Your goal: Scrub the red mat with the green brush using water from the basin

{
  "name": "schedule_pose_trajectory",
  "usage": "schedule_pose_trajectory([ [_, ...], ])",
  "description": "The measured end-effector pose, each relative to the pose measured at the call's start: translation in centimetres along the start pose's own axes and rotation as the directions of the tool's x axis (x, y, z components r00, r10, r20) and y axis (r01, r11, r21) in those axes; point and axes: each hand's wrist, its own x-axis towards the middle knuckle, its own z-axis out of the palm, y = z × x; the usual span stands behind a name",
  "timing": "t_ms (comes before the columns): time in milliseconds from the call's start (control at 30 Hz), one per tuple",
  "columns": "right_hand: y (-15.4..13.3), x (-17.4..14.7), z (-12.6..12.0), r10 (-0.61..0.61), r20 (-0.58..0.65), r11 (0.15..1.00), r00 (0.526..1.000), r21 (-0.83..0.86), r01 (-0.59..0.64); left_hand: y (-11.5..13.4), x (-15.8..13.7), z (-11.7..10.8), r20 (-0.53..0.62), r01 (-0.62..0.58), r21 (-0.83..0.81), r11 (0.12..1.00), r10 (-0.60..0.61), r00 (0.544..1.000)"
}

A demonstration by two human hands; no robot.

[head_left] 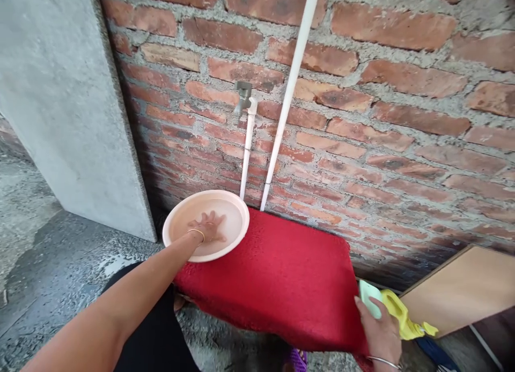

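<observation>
My left hand [208, 225] is under cloudy water in a pale pink basin [169, 244], its fingers spread and holding nothing. The basin sits at the left end of a bench covered with a red cloth [289, 275]. At the right end of the bench, my right hand [382, 326] is closed on a pale green bar of soap [369, 296], thumb on its near side. Just beyond that hand is a yellow plastic object with a looped handle [396, 310]; its lower part is hidden, and I cannot tell whether the hand touches it.
A grey tap [242, 96] on a white pipe [246, 163] stands against the brick wall behind the basin. A taller white pipe [287, 101] runs beside it. A concrete slab [80, 109] leans at left, and a tan board [462, 289] at right. The floor [84, 270] is wet.
</observation>
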Motion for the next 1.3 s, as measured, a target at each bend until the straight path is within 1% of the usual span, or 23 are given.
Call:
schedule_pose_trajectory([
  [67,-2.6,-2.8,1.0,-0.117,0.013,0.984,0.993,0.140,0.114,-0.1,0.2,0.1,0.003,0.013,0.012,1.000,-0.013,1.000],
  [100,-4.1,-4.4,1.5,-0.207,0.035,0.959,0.978,0.207,0.195,-0.2,0.3,0.2,0.003,0.017,0.019,1.000,-0.017,1.000],
  [133,-5.6,-5.9,2.1,-0.308,0.061,0.924,0.950,0.258,0.283,-0.2,0.4,0.2,0.002,0.019,0.026,0.999,-0.019,1.000],
  [200,-8.0,-8.8,3.0,-0.497,0.098,0.838,0.862,0.313,0.447,-0.3,0.4,0.3,0.001,0.023,0.033,0.999,-0.023,1.000],
  [233,-8.9,-9.8,3.4,-0.567,0.103,0.798,0.817,0.315,0.514,-0.3,0.3,0.2,-0.005,0.023,0.033,0.999,-0.023,1.000],
  [267,-9.5,-10.6,3.6,-0.616,0.102,0.767,0.781,0.305,0.565,-0.3,0.2,0.2,-0.013,0.020,0.033,0.999,-0.020,1.000],
  [300,-9.8,-11.0,3.8,-0.643,0.098,0.749,0.759,0.286,0.598,-0.3,0.0,0.1,-0.019,0.018,0.033,0.999,-0.017,1.000],
  [333,-9.7,-11.0,3.8,-0.649,0.097,0.748,0.755,0.265,0.609,-0.3,-0.1,0.0,-0.024,0.016,0.035,0.999,-0.015,1.000],
  [367,-9.4,-10.7,3.7,-0.635,0.106,0.763,0.766,0.245,0.598,-0.3,-0.2,0.0,-0.027,0.013,0.037,0.999,-0.012,1.000],
  [433,-7.9,-9.0,3.1,-0.554,0.136,0.827,0.821,0.202,0.524,-0.2,-0.3,-0.1,-0.026,0.011,0.041,0.999,-0.010,1.000],
  [500,-5.6,-6.7,2.1,-0.427,0.142,0.902,0.893,0.142,0.409,-0.2,-0.2,-0.1,-0.030,0.008,0.038,0.999,-0.007,1.000],
  [567,-3.3,-4.2,0.8,-0.279,0.113,0.960,0.954,0.069,0.272,-0.2,-0.2,0.0,-0.028,0.003,0.028,1.000,-0.002,1.000],
  [633,-1.6,-2.4,-0.1,-0.128,0.077,0.992,0.989,0.004,0.129,-0.1,-0.2,-0.1,-0.013,0.010,0.015,1.000,-0.010,1.000],
  [700,-1.1,-1.5,-0.6,-0.029,0.064,0.999,0.998,-0.030,0.031,0.2,-0.3,-0.3,0.006,0.018,0.002,1.000,-0.018,1.000],
  [767,-1.9,-1.6,-0.3,-0.041,0.073,0.999,0.997,-0.010,0.042,0.4,-0.5,-0.5,0.015,0.019,-0.009,1.000,-0.019,1.000],
  [867,-5.4,-3.0,1.1,-0.192,0.134,0.980,0.972,0.083,0.183,0.7,-0.7,-0.8,0.020,0.007,-0.029,1.000,-0.007,1.000],
  [933,-8.8,-4.3,2.6,-0.316,0.178,0.945,0.932,0.147,0.293,0.8,-0.8,-0.9,0.022,0.004,-0.042,0.999,-0.003,1.000],
  [1033,-15.0,-6.6,5.1,-0.505,0.205,0.858,0.838,0.220,0.464,0.9,-0.8,-0.9,0.019,-0.001,-0.062,0.998,0.002,1.000],
  [1100,-19.2,-8.3,6.6,-0.613,0.222,0.788,0.758,0.249,0.563,0.9,-0.7,-0.9,0.016,-0.005,-0.082,0.997,0.006,1.000],
  [1200,-24.6,-11.0,8.2,-0.742,0.281,0.669,0.608,0.272,0.691,0.9,-0.6,-0.9,0.023,-0.001,-0.098,0.995,0.003,1.000],
  [1233,-26.0,-11.6,8.6,-0.772,0.304,0.632,0.558,0.273,0.725,0.9,-0.5,-1.0,0.034,-0.002,-0.102,0.995,0.005,0.999],
  [1267,-27.0,-12.0,8.8,-0.790,0.324,0.604,0.520,0.270,0.750,0.9,-0.5,-1.0,0.045,-0.002,-0.105,0.995,0.007,0.999],
  [1300,-27.6,-12.1,9.0,-0.799,0.339,0.587,0.497,0.262,0.766,0.9,-0.5,-1.1,0.054,-0.003,-0.108,0.994,0.008,0.999],
])
